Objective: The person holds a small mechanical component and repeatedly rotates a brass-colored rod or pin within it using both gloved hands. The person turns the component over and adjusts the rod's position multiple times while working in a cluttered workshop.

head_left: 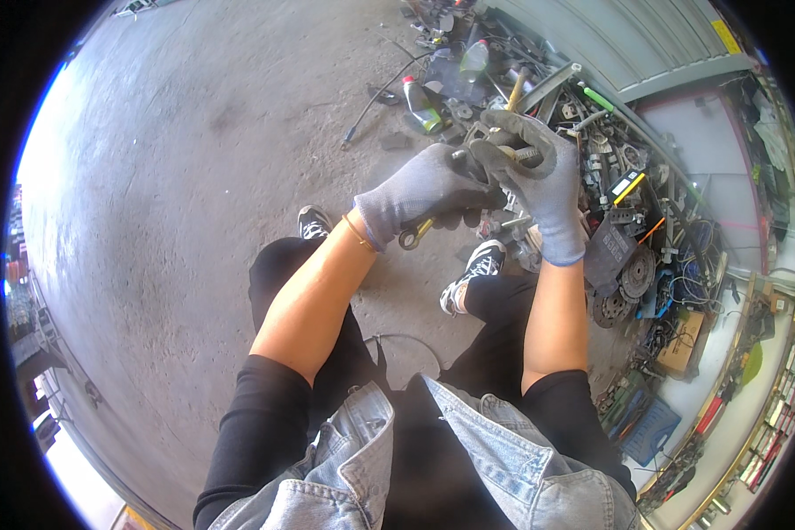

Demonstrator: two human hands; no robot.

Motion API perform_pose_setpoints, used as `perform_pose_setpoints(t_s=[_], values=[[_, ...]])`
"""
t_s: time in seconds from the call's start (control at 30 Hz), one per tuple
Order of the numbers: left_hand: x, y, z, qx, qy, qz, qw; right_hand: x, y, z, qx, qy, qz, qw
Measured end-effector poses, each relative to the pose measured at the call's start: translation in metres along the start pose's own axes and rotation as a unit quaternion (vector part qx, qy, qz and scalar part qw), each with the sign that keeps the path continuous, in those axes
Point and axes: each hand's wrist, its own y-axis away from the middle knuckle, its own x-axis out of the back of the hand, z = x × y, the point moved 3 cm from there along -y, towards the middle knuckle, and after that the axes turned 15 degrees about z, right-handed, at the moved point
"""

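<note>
Both my hands wear grey gloves with dark palms and meet above the floor, in front of the scrap pile. My left hand [435, 187] is closed around one side of a dark metal part [495, 138], which my fingers largely hide. From beneath that hand pokes a ring-ended, yellowish metal piece [409, 238] that looks like a wrench; how it is held cannot be seen. My right hand [548, 177] grips the part's other side, fingers curled over the top. A ribbed, bolt-like piece [528, 156] shows between its thumb and fingers.
A heap of metal scrap [592, 159] spreads along the right, with a green-labelled bottle [422, 106], a second bottle [474, 60] and brake discs [636, 272]. A cardboard box [682, 343] and blue case [652, 431] lie nearer. A black cable [380, 93] crosses the concrete floor [177, 177].
</note>
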Motion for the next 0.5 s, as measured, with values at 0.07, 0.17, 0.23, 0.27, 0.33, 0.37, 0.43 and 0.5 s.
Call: perform_pose_setpoints(t_s=[0.07,0.17,0.23,0.27,0.33,0.37,0.43,0.5], values=[[-0.0007,-0.0016,-0.002,0.01,0.0,-0.001,1.0,-0.0026,0.0004,0.0014,0.015,0.009,0.011,1.0],[-0.0009,-0.0022,-0.0033,-0.001,-0.018,-0.001,1.0,-0.0034,-0.0005,0.0002,0.051,0.005,0.04,0.998],[-0.0013,-0.0014,-0.0038,-0.015,-0.017,-0.006,1.0,-0.0041,-0.0004,0.0034,-0.018,-0.003,0.056,0.998],[-0.0017,-0.001,-0.0039,-0.023,-0.008,-0.011,1.0,-0.0047,0.0002,0.0049,-0.056,-0.006,0.066,0.996],[-0.002,-0.0014,-0.0056,-0.027,-0.02,-0.015,0.999,-0.0077,0.0001,0.0033,-0.041,-0.01,0.081,0.996],[-0.0018,-0.0027,-0.007,-0.024,-0.042,-0.014,0.999,-0.0087,0.0004,0.0031,-0.042,-0.008,0.093,0.995],[-0.0017,-0.0039,-0.0077,-0.074,-0.088,-0.02,0.993,-0.0101,0.0022,0.0054,-0.089,-0.026,0.096,0.991],[-0.0019,-0.0033,-0.0076,-0.156,-0.137,-0.03,0.978,-0.01,0.0024,0.0074,-0.117,-0.066,0.099,0.986]])
